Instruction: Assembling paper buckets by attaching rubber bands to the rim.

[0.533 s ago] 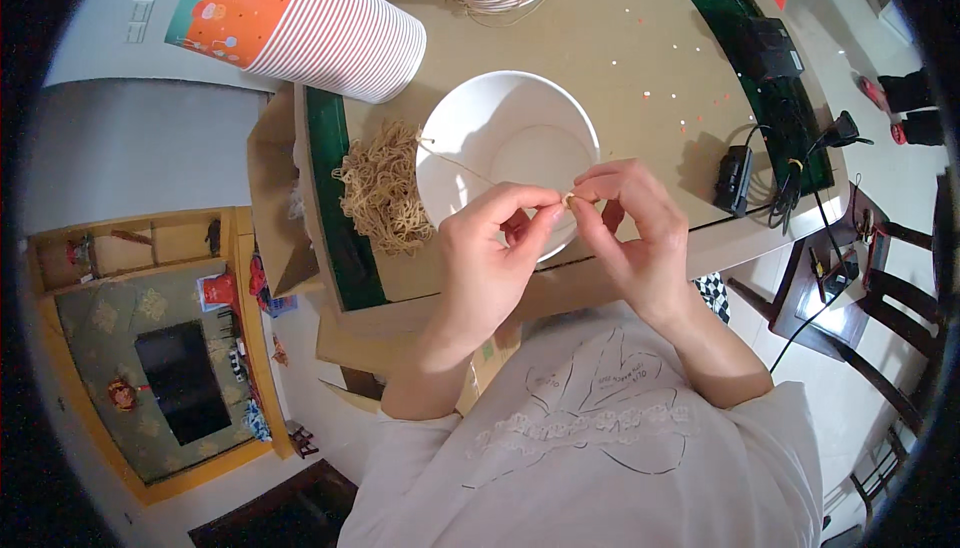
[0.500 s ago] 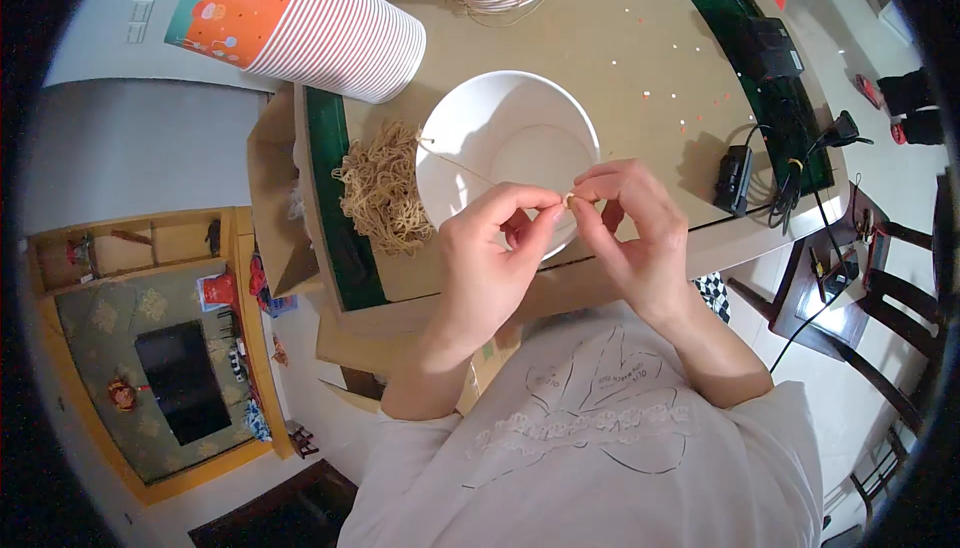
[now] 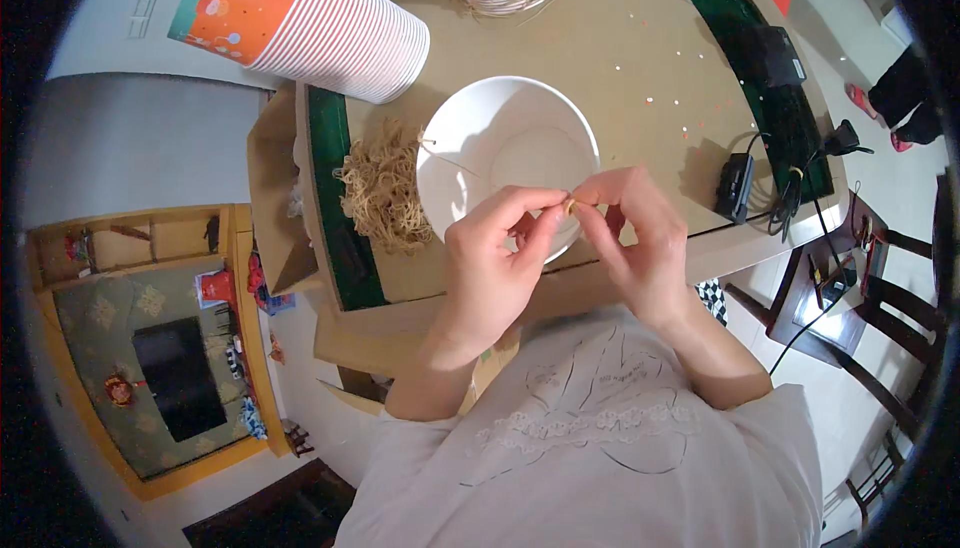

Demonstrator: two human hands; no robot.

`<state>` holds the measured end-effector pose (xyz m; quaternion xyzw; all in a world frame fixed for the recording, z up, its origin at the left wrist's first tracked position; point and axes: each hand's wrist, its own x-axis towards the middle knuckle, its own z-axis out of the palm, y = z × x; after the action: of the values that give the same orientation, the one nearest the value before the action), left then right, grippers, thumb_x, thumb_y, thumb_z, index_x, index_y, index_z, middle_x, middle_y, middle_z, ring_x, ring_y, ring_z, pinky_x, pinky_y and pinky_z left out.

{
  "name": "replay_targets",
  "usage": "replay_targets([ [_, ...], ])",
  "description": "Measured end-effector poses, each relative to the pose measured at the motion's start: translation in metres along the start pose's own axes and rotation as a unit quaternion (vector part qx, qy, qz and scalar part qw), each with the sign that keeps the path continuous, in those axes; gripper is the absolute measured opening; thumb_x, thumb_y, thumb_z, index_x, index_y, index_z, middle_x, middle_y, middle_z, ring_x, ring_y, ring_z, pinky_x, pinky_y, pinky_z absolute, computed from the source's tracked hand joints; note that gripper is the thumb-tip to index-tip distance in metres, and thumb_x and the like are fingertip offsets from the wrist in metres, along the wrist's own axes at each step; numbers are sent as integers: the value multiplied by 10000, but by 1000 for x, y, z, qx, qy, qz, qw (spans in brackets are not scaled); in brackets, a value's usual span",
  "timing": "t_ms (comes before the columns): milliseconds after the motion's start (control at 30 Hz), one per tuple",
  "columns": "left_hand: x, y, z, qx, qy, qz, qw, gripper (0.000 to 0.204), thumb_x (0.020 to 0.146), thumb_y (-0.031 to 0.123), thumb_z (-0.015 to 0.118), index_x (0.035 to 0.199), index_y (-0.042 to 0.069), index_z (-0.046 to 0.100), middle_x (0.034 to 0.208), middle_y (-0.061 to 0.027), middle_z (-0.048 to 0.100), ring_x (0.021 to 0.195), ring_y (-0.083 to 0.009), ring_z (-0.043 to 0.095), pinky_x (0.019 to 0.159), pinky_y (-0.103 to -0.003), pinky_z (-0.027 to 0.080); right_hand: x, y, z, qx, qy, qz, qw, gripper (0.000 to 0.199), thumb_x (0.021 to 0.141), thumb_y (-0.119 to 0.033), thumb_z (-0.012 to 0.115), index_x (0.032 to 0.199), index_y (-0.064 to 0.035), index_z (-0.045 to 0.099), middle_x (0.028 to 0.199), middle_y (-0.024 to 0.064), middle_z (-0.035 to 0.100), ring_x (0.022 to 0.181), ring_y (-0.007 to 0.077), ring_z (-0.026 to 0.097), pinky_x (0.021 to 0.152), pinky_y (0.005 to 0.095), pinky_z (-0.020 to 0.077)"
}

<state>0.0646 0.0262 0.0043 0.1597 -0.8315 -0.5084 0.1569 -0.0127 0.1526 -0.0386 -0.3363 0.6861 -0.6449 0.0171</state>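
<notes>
Head view: left fingers [image 3: 541, 231] and right fingers [image 3: 598, 230] pinch thin twine [image 3: 570, 206] near round bucket [image 3: 566, 138].

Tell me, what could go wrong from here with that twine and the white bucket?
The left hand and right hand pinch a tiny tan piece, which might slip from that grip. The twine heap lies loose and tangled and could knot. A twine strand crosses the opening of the white bucket, so a tug might shift it.
</notes>
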Motion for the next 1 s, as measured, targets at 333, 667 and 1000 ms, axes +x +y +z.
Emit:
replay_targets([
  [333,-4,-3,-3,-40,23,1,999,78,844,-14,616,921,-17,629,784,-33,644,617,-37,524,549,-185,432,-1,-9,2,5,-18,36,999,190,770,10,678,935,-27,591,826,71,577,586,157,568,518,266,470],
  [667,-2,-1,-4,-19,2,-2,1000,89,836,-24,620,924,-17,631,790,-20,644,631,-22,514,562,-172,422,0,-10,-1,-7,-38,59,998,174,782,2,644,938,-30,574,758,79,573,581,154,572,523,273,468],
  [1000,-5,-6,-5,-50,0,-30,998,69,837,-23,614,903,-21,630,784,-29,640,626,-41,516,563,-188,427,1,-5,0,7,-51,47,998,175,801,-5,635,961,-23,565,775,81,573,606,159,580,550,272,473],
])
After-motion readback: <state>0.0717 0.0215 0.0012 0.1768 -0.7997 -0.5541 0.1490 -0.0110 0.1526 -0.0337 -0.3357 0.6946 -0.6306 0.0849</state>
